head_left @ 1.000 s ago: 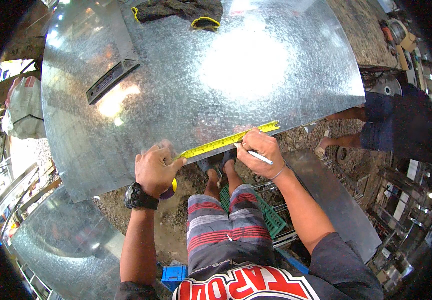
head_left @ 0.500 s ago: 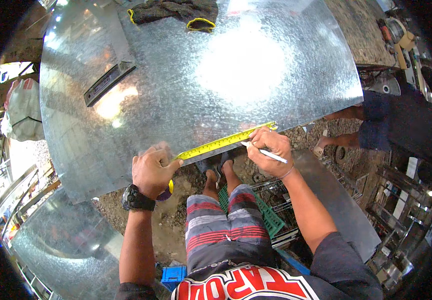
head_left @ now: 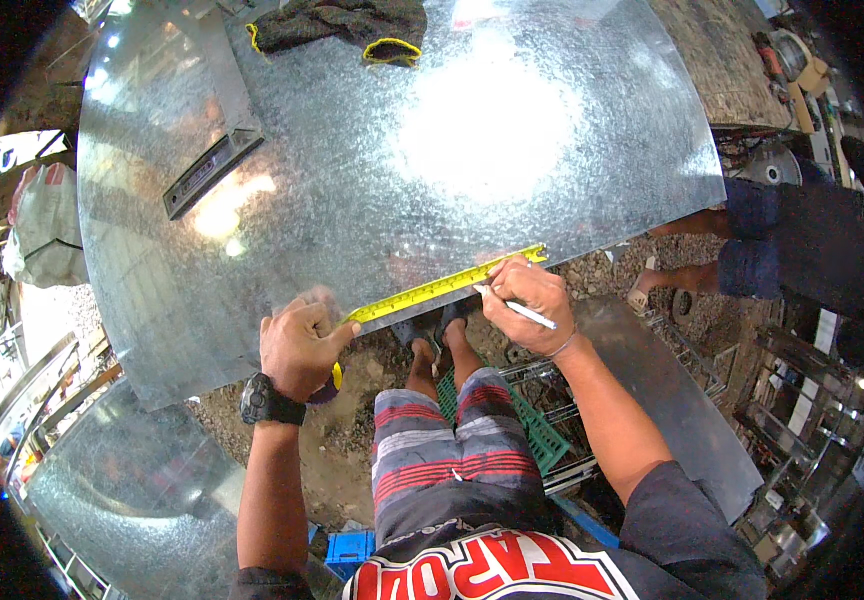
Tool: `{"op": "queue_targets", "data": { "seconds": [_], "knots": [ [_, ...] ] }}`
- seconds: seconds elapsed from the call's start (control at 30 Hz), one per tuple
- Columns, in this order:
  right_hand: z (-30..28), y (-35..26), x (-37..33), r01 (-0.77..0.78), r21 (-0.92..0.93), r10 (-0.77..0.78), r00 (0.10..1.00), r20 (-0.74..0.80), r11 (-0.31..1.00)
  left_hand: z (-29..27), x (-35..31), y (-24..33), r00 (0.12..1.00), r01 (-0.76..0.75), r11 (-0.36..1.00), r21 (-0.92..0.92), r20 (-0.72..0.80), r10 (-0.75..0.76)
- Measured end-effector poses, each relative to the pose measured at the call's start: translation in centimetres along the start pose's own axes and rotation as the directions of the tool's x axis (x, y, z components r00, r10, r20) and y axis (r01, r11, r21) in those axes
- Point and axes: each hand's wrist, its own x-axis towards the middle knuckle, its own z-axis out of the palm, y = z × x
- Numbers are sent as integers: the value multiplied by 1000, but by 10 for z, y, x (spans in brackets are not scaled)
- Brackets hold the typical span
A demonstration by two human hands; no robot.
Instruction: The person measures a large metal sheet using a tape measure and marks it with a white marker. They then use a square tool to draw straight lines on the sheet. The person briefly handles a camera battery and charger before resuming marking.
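A yellow tape measure (head_left: pixel 422 291) is stretched along the near edge of a shiny galvanized metal sheet (head_left: pixel 322 190). My left hand (head_left: pixel 302 343) is closed on its left end, thumb pressing the blade. Part of the yellow and dark case (head_left: pixel 330 384) shows below that hand, beyond the sheet's edge. Near the tape's free end, my right hand (head_left: pixel 530 300) pinches a white marker pen (head_left: pixel 529 315). The pen's tip is at the tape's lower edge, and the fingers rest on the blade.
On the sheet lie a metal square (head_left: pixel 214 174) and dark gloves (head_left: pixel 347 28) with yellow cuffs. Another person's legs (head_left: pixel 697 250) are at the right. More sheet metal (head_left: pixel 132 490) is at lower left, a green plastic crate (head_left: pixel 532 430) below, and a grinder (head_left: pixel 770 58) at far right.
My right hand and the marker have slid slightly left along the tape. My left hand keeps its hold on the tape's left end. The whole view has shifted a little.
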Motion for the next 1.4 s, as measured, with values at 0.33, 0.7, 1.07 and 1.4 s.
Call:
{"op": "queue_targets", "data": {
  "seconds": [0.33,0.7,1.07,1.4],
  "knots": [
    [2,-1,2,32,-45,-31,999,8,998,-4,1,6,1000,1,999,35,5,-2],
    [-6,3,4,-129,35,127,990,63,991,-2,1,2,998,49,998,45,48,-52],
    [-2,2,8,-33,-27,35,997,70,999,-5,2,9,993,82,995,63,83,-87],
    [-19,6,5,-465,475,477,873,104,747,-11,2,12,994,55,993,108,89,-64]
  ]
}}
